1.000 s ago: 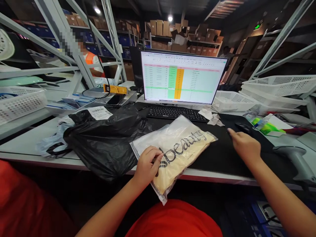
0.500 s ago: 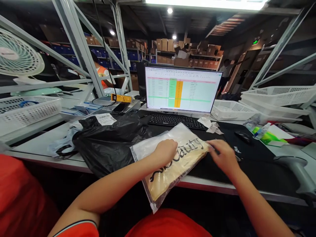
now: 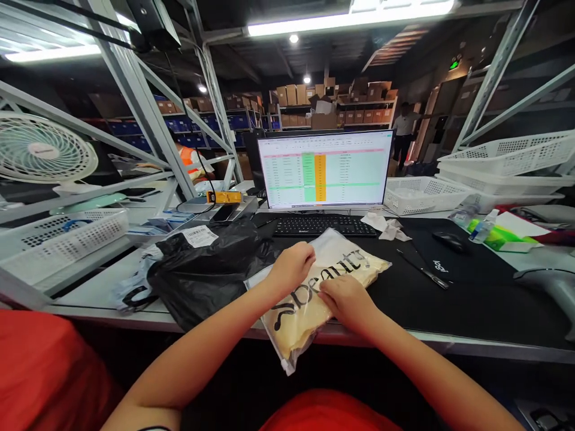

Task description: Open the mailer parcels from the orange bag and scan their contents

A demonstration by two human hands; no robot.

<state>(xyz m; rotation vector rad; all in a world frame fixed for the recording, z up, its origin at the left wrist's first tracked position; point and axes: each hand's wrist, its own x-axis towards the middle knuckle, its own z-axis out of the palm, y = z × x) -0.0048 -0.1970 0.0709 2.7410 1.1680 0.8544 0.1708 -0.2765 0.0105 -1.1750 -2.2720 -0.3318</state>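
A clear plastic zip bag (image 3: 309, 308) with cream-coloured contents and black lettering reading "beauty" lies slanted across the desk's front edge, one corner jutting past it. My left hand (image 3: 294, 264) is closed in a fist over the bag's upper left part, apparently gripping its plastic. Fingertips of my right hand (image 3: 351, 302) are pinched on the bag's face just below the lettering. Beside the bag on the left is a crumpled black plastic bag (image 3: 202, 281) with a white label (image 3: 200, 236).
Behind the bag stand a keyboard (image 3: 321, 226) and a monitor (image 3: 326, 173). Crumpled paper (image 3: 386, 227), a pen-like tool (image 3: 424, 270), a mouse (image 3: 449, 241) and a scanner (image 3: 545, 284) lie rightward. White baskets (image 3: 424, 194) and a fan (image 3: 42, 149) flank the desk.
My right hand has left the bag's right corner and moved left and down onto its middle. The left hand stays on the bag. The view has tilted up slightly.
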